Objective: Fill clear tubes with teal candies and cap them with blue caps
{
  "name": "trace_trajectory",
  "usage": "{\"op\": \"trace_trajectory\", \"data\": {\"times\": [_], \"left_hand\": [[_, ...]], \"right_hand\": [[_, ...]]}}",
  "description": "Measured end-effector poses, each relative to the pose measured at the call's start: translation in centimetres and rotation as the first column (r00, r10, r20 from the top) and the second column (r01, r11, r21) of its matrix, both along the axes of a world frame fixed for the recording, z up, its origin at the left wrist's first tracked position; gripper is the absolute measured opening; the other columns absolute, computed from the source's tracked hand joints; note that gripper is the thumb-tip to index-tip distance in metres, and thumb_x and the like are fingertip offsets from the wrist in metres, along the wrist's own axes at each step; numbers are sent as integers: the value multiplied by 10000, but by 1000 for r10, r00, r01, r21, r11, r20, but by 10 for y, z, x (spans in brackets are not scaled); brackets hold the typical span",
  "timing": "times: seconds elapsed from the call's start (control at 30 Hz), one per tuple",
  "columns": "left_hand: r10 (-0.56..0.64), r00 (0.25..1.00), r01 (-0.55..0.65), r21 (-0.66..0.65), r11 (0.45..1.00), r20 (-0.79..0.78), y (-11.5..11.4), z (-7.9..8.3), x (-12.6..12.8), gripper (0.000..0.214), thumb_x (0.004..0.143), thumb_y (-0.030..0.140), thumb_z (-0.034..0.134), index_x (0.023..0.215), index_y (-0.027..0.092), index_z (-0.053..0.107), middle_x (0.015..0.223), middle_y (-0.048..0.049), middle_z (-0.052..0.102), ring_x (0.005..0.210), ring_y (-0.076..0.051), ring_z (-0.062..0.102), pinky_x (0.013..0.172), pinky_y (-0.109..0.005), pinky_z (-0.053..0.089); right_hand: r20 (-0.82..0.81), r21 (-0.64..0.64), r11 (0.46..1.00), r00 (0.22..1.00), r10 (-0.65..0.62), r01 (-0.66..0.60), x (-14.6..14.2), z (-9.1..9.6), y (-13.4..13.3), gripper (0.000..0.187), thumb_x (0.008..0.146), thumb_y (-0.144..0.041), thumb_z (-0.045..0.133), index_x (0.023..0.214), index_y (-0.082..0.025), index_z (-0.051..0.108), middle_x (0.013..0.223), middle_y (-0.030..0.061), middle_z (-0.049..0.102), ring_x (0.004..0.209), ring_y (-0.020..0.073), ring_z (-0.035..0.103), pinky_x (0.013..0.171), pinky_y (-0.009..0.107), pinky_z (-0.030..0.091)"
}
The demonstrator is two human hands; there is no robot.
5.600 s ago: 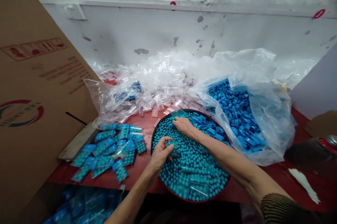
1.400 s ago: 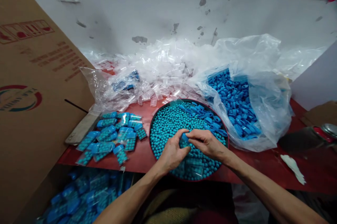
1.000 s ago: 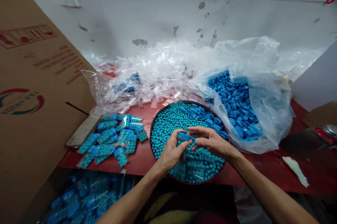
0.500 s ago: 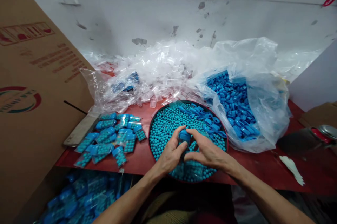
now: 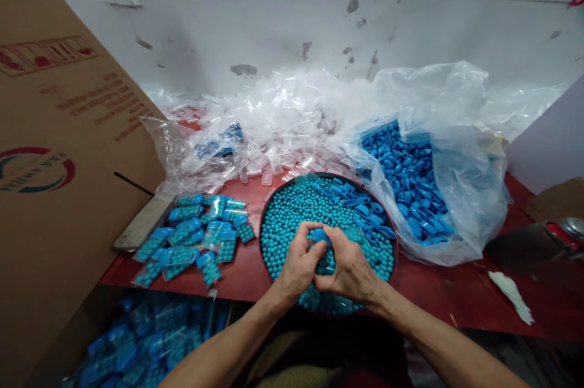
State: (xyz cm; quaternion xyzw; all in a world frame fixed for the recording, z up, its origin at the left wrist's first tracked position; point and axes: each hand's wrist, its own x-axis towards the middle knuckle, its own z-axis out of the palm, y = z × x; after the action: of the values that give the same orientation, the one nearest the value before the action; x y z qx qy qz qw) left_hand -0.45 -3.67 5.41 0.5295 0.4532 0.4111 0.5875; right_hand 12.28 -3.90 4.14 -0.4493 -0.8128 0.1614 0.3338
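My left hand (image 5: 296,266) and my right hand (image 5: 349,269) are pressed together over a round red-rimmed tray (image 5: 263,224) full of teal beads. Between the fingers of both hands I grip a small clear tube with a blue cap (image 5: 319,236); the tube's body is mostly hidden by my fingers. Several loose blue caps (image 5: 365,211) lie on the beads at the tray's far right side.
Filled capped tubes (image 5: 196,236) lie in a pile left of the tray. A clear bag of blue caps (image 5: 410,187) sits to the right, empty clear tubes (image 5: 283,126) behind. A large cardboard box (image 5: 55,145) stands at left; more filled tubes (image 5: 137,339) lie below the red table's edge.
Both hands have closed in tighter around the capped tube and drawn slightly toward me; 5.6 s ago they were apart, reaching among the beads and caps.
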Motion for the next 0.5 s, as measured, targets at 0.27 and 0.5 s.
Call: {"op": "trace_trajectory", "data": {"times": [0.27,0.5], "left_hand": [[-21,999,20,39,999,24,12,-1,0,272,764,293,475,998,161,432,802,0,509,686,-95,494,659,-216,417],[292,926,-265,141,954,-238,47,-12,-83,397,750,382,464,1088,179,412,803,-23,548,689,-152,547,626,-280,445]], "right_hand": [[-47,-213,974,997,67,-76,1,11,4,763,642,-287,629,1278,-178,223,1064,110,489,827,198,536,689,321,455],[180,-281,942,975,-134,181,81,18,29,254,810,-288,451,1015,-183,559,920,61,608,844,181,556,751,291,408]]}}
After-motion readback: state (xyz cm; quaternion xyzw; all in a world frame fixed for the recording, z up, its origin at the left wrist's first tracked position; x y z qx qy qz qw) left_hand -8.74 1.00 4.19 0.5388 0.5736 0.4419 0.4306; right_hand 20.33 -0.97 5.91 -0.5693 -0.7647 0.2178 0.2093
